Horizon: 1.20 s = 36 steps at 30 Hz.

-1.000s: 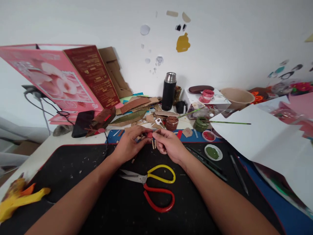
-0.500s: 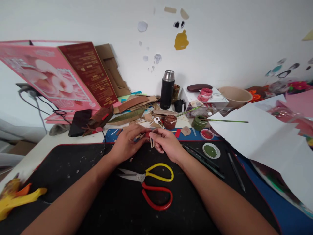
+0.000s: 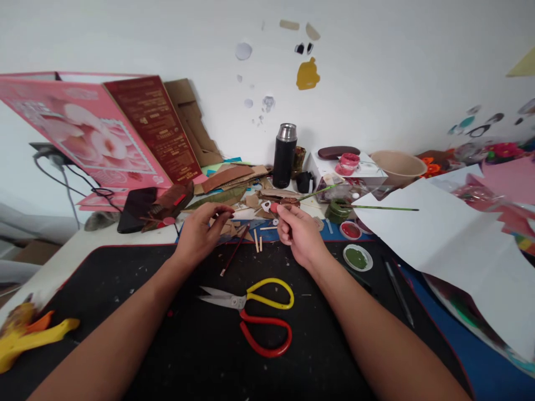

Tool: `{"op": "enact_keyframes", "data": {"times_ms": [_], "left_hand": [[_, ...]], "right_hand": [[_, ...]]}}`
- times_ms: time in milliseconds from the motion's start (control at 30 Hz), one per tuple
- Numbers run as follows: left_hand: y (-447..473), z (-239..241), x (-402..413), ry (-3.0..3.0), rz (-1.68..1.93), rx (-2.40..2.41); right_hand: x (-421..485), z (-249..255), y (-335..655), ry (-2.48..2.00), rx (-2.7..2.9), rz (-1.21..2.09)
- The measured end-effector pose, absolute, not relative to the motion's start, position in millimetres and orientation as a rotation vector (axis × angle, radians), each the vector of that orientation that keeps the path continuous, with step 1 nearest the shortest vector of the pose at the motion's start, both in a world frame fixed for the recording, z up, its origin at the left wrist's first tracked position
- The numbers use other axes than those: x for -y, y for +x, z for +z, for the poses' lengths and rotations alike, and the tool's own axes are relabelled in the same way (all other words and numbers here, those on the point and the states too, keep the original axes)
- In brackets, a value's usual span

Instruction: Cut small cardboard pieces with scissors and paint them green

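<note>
My right hand (image 3: pixel 303 231) pinches a small red piece (image 3: pixel 273 207) between thumb and forefinger. To its left, my left hand (image 3: pixel 204 228) has thumb and forefinger brought together; anything at their tips is too small to make out. Two short pale wooden sticks (image 3: pixel 256 240) lie between the hands at the back edge of the black mat (image 3: pixel 175 356). A dark pencil (image 3: pixel 234 252) slants beside my left hand. Nearer to me rest scissors (image 3: pixel 239 302) with one yellow and one red handle, blades apart.
Cardboard scraps (image 3: pixel 234 178), a black thermos (image 3: pixel 285 156) and a green paint jar (image 3: pixel 338 210) with a brush across it stand behind. A lid of green paint (image 3: pixel 358 258) and white paper (image 3: pixel 434 239) lie right. A pink box (image 3: pixel 92 133) and phone (image 3: pixel 137 210) are left.
My hands have come apart, the left one moving left and the right one slightly right. The red piece that was between them is now in my right hand only. The sticks show more fully.
</note>
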<state>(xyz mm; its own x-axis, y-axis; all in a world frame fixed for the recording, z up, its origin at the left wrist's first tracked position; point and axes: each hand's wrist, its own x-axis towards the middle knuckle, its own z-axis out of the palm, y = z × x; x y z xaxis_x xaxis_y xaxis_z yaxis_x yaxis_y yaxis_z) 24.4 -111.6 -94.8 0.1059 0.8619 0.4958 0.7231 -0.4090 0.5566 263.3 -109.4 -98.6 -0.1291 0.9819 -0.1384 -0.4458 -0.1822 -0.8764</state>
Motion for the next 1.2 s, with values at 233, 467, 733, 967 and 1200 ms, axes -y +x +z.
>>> {"op": "enact_keyframes", "data": {"times_ms": [233,467,733,967,1200], "left_hand": [[11,-98,101,2.002,1.175,-1.813],[6,-91,103,2.055,1.195,-1.848],[15,-91,106,2.306,0.802,-1.529],[23,-91,114,2.442,0.332,-1.475],[24,-97,117,2.559,0.162,-1.521]], "right_hand": [[108,-104,262,-0.928,0.82,1.586],[115,-106,254,-0.957,0.895,1.629],[117,-106,251,-0.953,0.906,1.641],[117,-108,250,-0.963,0.918,1.628],[120,-110,247,-0.983,0.966,1.645]]}}
